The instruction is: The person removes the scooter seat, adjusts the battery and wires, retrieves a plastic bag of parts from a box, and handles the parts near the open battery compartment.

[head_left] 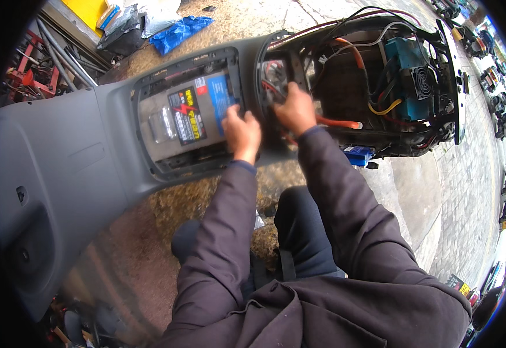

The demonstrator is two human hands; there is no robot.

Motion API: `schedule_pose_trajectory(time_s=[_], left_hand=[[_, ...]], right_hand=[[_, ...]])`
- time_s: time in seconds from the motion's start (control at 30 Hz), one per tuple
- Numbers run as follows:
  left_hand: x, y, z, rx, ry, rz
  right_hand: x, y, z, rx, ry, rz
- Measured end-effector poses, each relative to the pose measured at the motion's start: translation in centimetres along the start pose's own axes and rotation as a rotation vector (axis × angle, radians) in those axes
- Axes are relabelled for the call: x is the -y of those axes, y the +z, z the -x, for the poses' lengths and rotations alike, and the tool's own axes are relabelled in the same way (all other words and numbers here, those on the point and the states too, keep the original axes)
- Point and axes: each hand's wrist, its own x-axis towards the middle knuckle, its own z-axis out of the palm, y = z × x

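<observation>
A grey scooter body (67, 129) lies across the view, with a rectangular opening in its footboard. Inside that opening sits a battery (155, 138) with black, red and blue labels. My left hand (242, 133) is over the battery's right end, fingers curled and slightly blurred; what they grip, if anything, is hidden. My right hand (297, 110) reaches to the smaller opening beside it, where cables (271, 87) run. Its fingers are bent closed, their tips hidden among the dark parts. An orange-sleeved cable (340, 122) sticks out just right of that hand.
At the right, the exposed rear frame holds a teal box with a fan (418, 81) and loose wires. A blue plastic part (358, 155) hangs below it. Blue plastic bags (180, 33) and red metal parts (32, 66) lie at the upper left. Parked scooters (490, 81) line the far right.
</observation>
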Motion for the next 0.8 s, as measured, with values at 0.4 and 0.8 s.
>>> schedule_pose_trajectory(time_s=[0.4,0.8], left_hand=[[2.5,-0.9,0.6,0.032,0.314,-0.008],[10.1,-14.8,-2.7,-0.082,0.282,-0.666]], right_hand=[[6.3,2.0,-0.3,-0.095,-0.697,0.125],[5.6,7.3,-2.2,-0.180,-0.708,0.270]])
